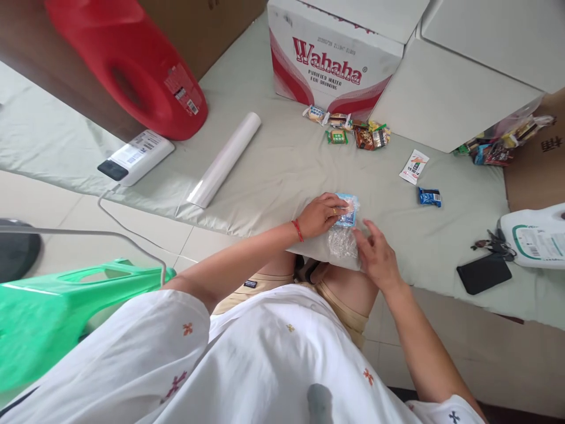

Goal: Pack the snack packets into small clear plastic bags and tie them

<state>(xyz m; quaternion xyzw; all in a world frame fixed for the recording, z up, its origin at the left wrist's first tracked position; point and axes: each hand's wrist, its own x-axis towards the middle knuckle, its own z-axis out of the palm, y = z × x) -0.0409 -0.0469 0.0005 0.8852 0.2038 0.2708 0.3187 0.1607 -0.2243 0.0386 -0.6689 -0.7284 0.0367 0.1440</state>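
My left hand [320, 215], with a red cord at its wrist, presses its fingers over a small blue and white snack packet [348, 211] near the front edge of the cloth-covered surface. Just in front of the packet lies crinkled clear plastic wrap [342, 242], hanging toward my lap. Beside both, on the right, is my right hand [378, 256]; its thumb and fingers are apart, the thumb close to the wrap's edge. Whether the thumb touches the wrap I cannot tell. Past my hands, a blue packet [429, 197] and a white packet [415, 166] lie on the cloth.
Several wrapped snacks [364, 137] lie before the Wahaba-style water carton [331, 65]. Leftward are a plastic film roll [225, 159], a white device [136, 156] with a cable and a red jug [145, 76]. Rightward are a black wallet-like item [484, 273], keys [492, 244] and a white jug [536, 235].
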